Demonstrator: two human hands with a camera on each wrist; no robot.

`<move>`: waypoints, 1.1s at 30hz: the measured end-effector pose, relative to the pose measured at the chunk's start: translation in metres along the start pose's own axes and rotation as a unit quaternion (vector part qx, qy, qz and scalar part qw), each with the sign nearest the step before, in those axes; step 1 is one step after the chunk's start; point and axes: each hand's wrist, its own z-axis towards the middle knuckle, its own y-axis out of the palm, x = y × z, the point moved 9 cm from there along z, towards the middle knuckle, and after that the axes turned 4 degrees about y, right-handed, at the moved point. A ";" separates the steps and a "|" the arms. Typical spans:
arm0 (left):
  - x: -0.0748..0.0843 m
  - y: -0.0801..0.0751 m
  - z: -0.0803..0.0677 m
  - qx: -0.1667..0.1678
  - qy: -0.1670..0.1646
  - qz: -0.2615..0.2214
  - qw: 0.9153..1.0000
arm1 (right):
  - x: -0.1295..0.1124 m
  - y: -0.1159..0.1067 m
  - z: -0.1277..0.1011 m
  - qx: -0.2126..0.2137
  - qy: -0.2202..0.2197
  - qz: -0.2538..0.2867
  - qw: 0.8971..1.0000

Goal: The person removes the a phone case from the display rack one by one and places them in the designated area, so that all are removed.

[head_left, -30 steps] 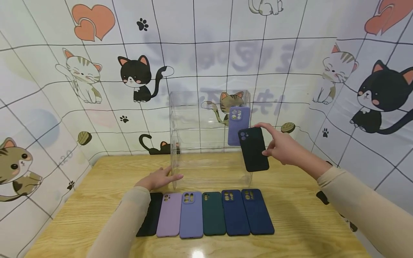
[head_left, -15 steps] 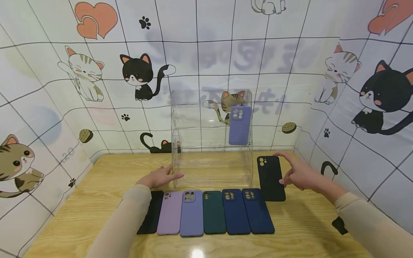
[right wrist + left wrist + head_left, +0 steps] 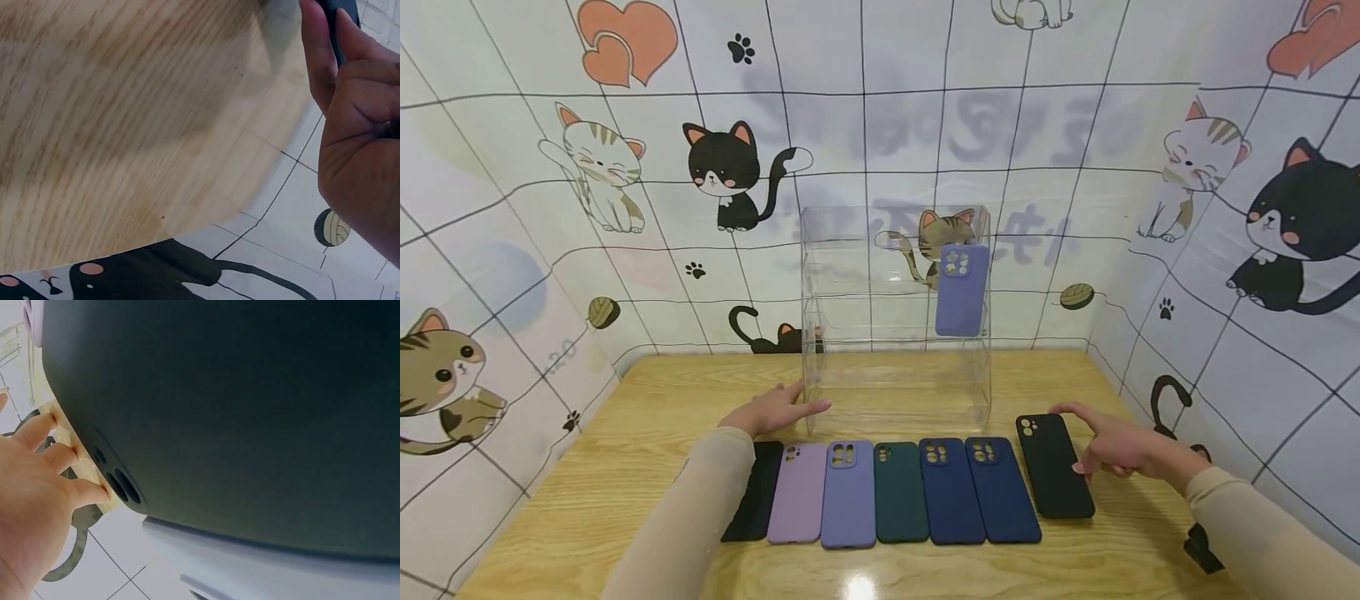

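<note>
Black case — right hand (grip unclear) | leftmost case sleeve-hidden

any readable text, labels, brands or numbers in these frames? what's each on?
No text reads clearly.
Wall covering: large grey characters behind the clear acrylic rack, mirrored and blurred, not readable.
Left wall: faint grey marks, perhaps digits, too blurred to quote.
Phone cases on the table, including the black case at the right hand and the purple case in the rack: no print or logo visible.
Wrist views: no text.
</note>
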 end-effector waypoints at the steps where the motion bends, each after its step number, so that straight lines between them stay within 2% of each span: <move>1: 0.000 0.000 0.000 -0.001 -0.001 -0.001 1.000 | 0.003 0.001 0.001 -0.002 0.003 0.002 1.000; 8: -0.002 0.002 0.001 0.000 -0.003 0.004 1.000 | 0.013 0.007 0.008 -0.014 0.006 0.006 1.000; 15: -0.002 0.000 0.001 0.000 -0.005 0.000 1.000 | 0.024 0.012 0.013 -0.008 0.038 0.003 0.999; 25: 0.001 0.001 -0.001 0.002 -0.004 -0.005 1.000 | 0.025 0.017 0.010 -0.009 0.052 0.000 0.999; 33: 0.000 0.001 -0.001 0.007 -0.001 0.000 1.000 | 0.027 0.018 0.010 -0.010 0.047 -0.006 0.999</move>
